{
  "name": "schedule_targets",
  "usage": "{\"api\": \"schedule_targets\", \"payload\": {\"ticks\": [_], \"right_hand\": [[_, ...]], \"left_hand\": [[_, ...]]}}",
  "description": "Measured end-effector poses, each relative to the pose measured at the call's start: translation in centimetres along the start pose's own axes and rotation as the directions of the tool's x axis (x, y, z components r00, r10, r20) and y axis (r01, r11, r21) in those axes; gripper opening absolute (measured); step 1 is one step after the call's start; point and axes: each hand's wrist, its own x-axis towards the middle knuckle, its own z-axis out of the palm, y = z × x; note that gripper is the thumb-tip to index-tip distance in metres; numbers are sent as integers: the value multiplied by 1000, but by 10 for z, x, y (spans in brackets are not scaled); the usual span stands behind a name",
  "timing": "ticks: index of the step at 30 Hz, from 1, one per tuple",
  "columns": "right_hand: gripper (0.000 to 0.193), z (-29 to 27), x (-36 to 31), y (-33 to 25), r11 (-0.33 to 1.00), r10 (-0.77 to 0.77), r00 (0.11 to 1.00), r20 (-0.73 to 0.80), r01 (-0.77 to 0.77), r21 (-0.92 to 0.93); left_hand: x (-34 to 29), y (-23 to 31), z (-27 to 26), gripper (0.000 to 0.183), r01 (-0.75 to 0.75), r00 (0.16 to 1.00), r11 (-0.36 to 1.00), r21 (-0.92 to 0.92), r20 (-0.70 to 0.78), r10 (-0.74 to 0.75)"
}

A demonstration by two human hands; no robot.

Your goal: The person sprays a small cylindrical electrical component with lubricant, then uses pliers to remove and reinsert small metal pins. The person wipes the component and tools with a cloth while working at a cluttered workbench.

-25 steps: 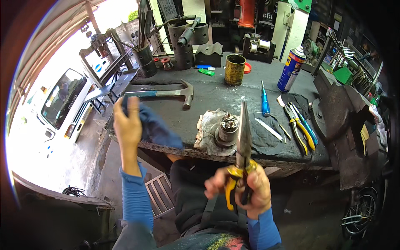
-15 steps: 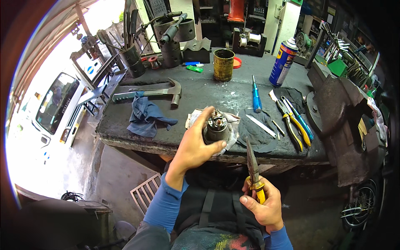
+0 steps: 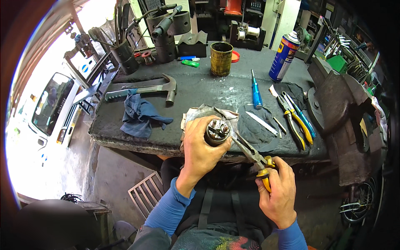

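My left hand (image 3: 196,152) is wrapped around a dark metal cylinder with shiny terminal studs on top (image 3: 217,133), which looks like a starter solenoid. It is held upright, tilted toward me, over a crumpled pale rag (image 3: 227,113) at the bench's front edge. In my right hand (image 3: 278,193) are long-nose pliers (image 3: 255,157) with yellow handles. Their jaws are slightly apart and point up-left, with the tips close to the cylinder's right side; whether they touch it I cannot tell.
On the dark workbench (image 3: 200,87) lie a claw hammer (image 3: 154,88), blue cloth (image 3: 141,114), blue screwdriver (image 3: 256,93), white strip (image 3: 261,123) and yellow-handled pliers (image 3: 298,125). A grimy can (image 3: 221,60) and blue spray can (image 3: 284,58) stand behind. A bulky vise-like metal block (image 3: 343,116) flanks the right.
My left hand has closed more around the cylinder and tipped its top toward me. The pliers have swung from pointing up to pointing left at it, and their jaws have opened.
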Motion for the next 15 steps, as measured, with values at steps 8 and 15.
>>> {"api": "schedule_targets", "payload": {"ticks": [8,15], "right_hand": [[39,-13,12,-6,993,6,997,80,4,-119],[45,-22,11,-10,982,11,989,147,17,-187]], "left_hand": [[-3,7,6,49,-58,998,996,73,-23,60],[-3,10,7,44,-76,997,987,142,-22,79]]}}
